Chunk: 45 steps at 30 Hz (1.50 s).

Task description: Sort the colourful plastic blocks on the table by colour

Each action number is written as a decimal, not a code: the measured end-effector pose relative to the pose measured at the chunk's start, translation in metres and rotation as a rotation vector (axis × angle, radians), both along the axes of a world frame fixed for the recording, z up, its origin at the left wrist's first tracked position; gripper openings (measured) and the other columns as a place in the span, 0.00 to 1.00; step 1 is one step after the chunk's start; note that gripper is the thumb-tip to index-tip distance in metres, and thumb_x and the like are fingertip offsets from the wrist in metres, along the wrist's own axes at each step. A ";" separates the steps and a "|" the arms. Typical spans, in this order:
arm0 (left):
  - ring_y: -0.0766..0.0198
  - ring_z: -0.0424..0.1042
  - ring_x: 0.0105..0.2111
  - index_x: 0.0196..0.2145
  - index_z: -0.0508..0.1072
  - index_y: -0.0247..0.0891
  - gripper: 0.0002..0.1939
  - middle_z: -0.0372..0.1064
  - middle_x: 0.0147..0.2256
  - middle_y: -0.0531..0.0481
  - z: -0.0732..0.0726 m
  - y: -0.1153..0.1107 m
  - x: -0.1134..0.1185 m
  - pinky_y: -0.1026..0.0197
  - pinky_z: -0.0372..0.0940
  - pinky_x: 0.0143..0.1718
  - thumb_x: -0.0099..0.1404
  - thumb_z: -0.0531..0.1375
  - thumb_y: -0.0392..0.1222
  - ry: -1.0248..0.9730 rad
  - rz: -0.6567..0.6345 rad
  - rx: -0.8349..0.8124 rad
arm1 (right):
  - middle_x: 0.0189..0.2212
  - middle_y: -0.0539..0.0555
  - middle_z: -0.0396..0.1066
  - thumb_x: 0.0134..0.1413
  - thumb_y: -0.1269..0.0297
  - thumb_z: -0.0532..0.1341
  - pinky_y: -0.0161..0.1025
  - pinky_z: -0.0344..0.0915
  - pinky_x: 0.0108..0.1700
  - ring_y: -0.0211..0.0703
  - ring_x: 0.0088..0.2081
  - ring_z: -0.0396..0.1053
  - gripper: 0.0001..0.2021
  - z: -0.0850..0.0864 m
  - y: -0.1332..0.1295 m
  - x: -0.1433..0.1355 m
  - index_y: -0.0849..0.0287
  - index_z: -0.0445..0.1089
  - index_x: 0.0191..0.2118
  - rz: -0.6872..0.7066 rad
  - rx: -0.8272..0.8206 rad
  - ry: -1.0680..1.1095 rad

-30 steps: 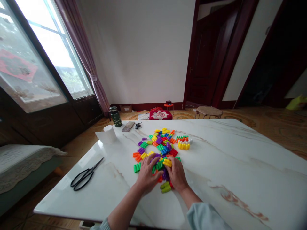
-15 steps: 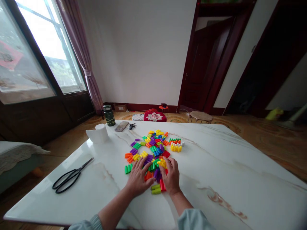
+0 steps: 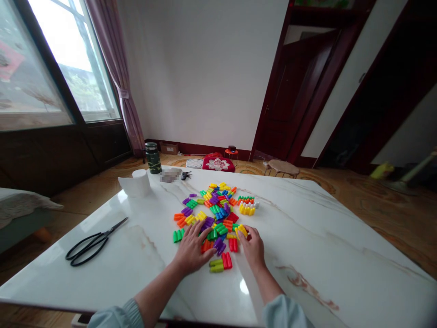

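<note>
Colourful plastic pieces, among them a green cluster, a purple one and a red one, lie heaped on the marbled white table. My left hand rests with spread fingers over the near left part of the heap, touching pieces. At the heap's right edge my right hand pinches a yellow piece between thumb and fingers. Red and lime pieces lie nearest me, between the hands. Yellow pieces stand in a row behind my right hand, beside white and orange ones.
Black scissors lie at the left. Farther back are a white paper roll, a dark green bottle, a blurred flat object and keys. A stool is beyond the table.
My right hand has moved right, away from the heap's middle, with a yellow piece in its fingers. Red pieces it covered now show. My left hand stays over the heap; the view has shifted slightly.
</note>
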<state>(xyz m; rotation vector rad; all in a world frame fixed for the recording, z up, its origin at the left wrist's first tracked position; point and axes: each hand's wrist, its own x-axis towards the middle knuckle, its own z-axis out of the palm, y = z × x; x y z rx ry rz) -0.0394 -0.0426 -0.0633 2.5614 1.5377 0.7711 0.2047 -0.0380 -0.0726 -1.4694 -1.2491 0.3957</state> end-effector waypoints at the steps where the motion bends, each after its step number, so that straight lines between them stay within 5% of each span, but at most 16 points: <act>1: 0.41 0.52 0.64 0.62 0.63 0.47 0.34 0.51 0.66 0.42 0.000 0.000 0.000 0.37 0.48 0.64 0.61 0.58 0.60 0.001 0.000 0.000 | 0.33 0.58 0.74 0.48 0.46 0.62 0.42 0.69 0.33 0.45 0.28 0.69 0.21 -0.001 0.001 0.000 0.60 0.75 0.38 -0.013 0.003 -0.054; 5: 0.41 0.52 0.64 0.62 0.63 0.47 0.34 0.51 0.66 0.43 0.002 -0.001 0.001 0.37 0.47 0.64 0.61 0.58 0.60 0.000 -0.002 -0.004 | 0.33 0.58 0.76 0.48 0.49 0.62 0.43 0.70 0.35 0.47 0.31 0.72 0.19 0.003 0.015 -0.008 0.60 0.76 0.37 -0.021 0.009 -0.060; 11: 0.41 0.54 0.63 0.61 0.64 0.47 0.33 0.53 0.65 0.43 -0.001 0.000 0.001 0.37 0.49 0.63 0.60 0.60 0.59 -0.017 -0.011 0.032 | 0.35 0.57 0.77 0.47 0.52 0.63 0.42 0.71 0.39 0.48 0.36 0.74 0.18 0.040 0.039 -0.051 0.61 0.75 0.40 0.187 -0.062 0.051; 15: 0.42 0.55 0.63 0.60 0.65 0.47 0.33 0.55 0.64 0.43 -0.003 0.000 0.000 0.37 0.50 0.62 0.59 0.60 0.59 -0.012 -0.013 0.049 | 0.36 0.56 0.77 0.53 0.54 0.59 0.38 0.70 0.37 0.43 0.33 0.74 0.19 0.053 0.056 -0.062 0.62 0.74 0.44 0.260 -0.135 -0.123; 18: 0.42 0.55 0.63 0.60 0.65 0.47 0.33 0.56 0.64 0.42 0.000 -0.002 0.001 0.38 0.50 0.62 0.60 0.60 0.59 -0.009 0.003 0.031 | 0.40 0.58 0.75 0.56 0.61 0.56 0.38 0.69 0.40 0.42 0.34 0.73 0.14 0.053 0.071 -0.047 0.61 0.74 0.43 0.153 -0.189 -0.313; 23: 0.42 0.54 0.64 0.61 0.63 0.47 0.34 0.55 0.64 0.42 0.006 -0.004 0.002 0.37 0.48 0.63 0.60 0.60 0.59 -0.008 0.003 -0.003 | 0.41 0.58 0.74 0.44 0.72 0.63 0.42 0.64 0.49 0.49 0.46 0.70 0.12 0.048 0.089 -0.015 0.58 0.75 0.38 0.087 -0.337 -0.501; 32: 0.41 0.54 0.63 0.60 0.65 0.47 0.33 0.56 0.63 0.42 0.007 -0.003 0.002 0.36 0.49 0.63 0.60 0.60 0.60 -0.013 -0.002 -0.002 | 0.35 0.55 0.76 0.39 0.65 0.69 0.37 0.63 0.38 0.48 0.40 0.73 0.11 0.042 0.105 -0.010 0.56 0.75 0.33 0.120 -0.566 -0.636; 38: 0.42 0.55 0.63 0.60 0.64 0.47 0.33 0.56 0.63 0.42 0.006 -0.003 0.002 0.37 0.49 0.62 0.60 0.59 0.60 -0.008 0.000 0.013 | 0.32 0.51 0.75 0.40 0.67 0.68 0.35 0.61 0.36 0.45 0.38 0.72 0.08 0.045 0.097 -0.013 0.55 0.71 0.30 0.107 -0.497 -0.623; 45: 0.43 0.55 0.63 0.61 0.64 0.47 0.33 0.56 0.63 0.42 0.005 -0.003 0.002 0.38 0.50 0.62 0.60 0.60 0.59 -0.024 0.000 0.034 | 0.34 0.53 0.75 0.53 0.59 0.59 0.34 0.63 0.38 0.41 0.36 0.72 0.09 0.046 0.067 -0.004 0.58 0.70 0.38 0.086 -0.347 -0.506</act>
